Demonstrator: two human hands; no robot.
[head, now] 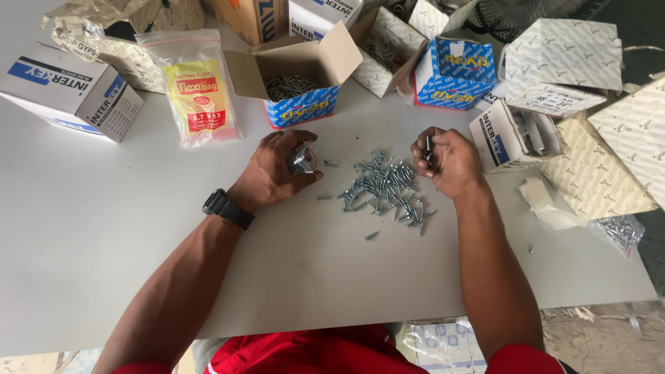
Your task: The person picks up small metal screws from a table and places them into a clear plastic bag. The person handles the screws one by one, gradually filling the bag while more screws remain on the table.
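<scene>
**Two hands at a heap of screws among open cartons**

Head view, looking down on the white bench. Along the far edge, packages crowd in: a white rectangular carton with blue lettering at far left, a clear plastic bag with a yellow and red label standing beside it, then an open blue and brown cardboard box of dark screws right in the middle. Further right, a blue and white printed box, and a small white carton lying open on its side. Pale patterned cartons stack up at far right.

Centre bench: a loose heap of small silvery screws, lying between the hands, a few strays scattered around it.

The left hand, black watch on the wrist, curls its fingers closed around a small clear plastic pouch. The right hand is clenched, pinching a few screws upright; how many is hard to tell. The pouch's contents are hidden by the fingers. A crumpled clear bag lies at the right edge.
</scene>
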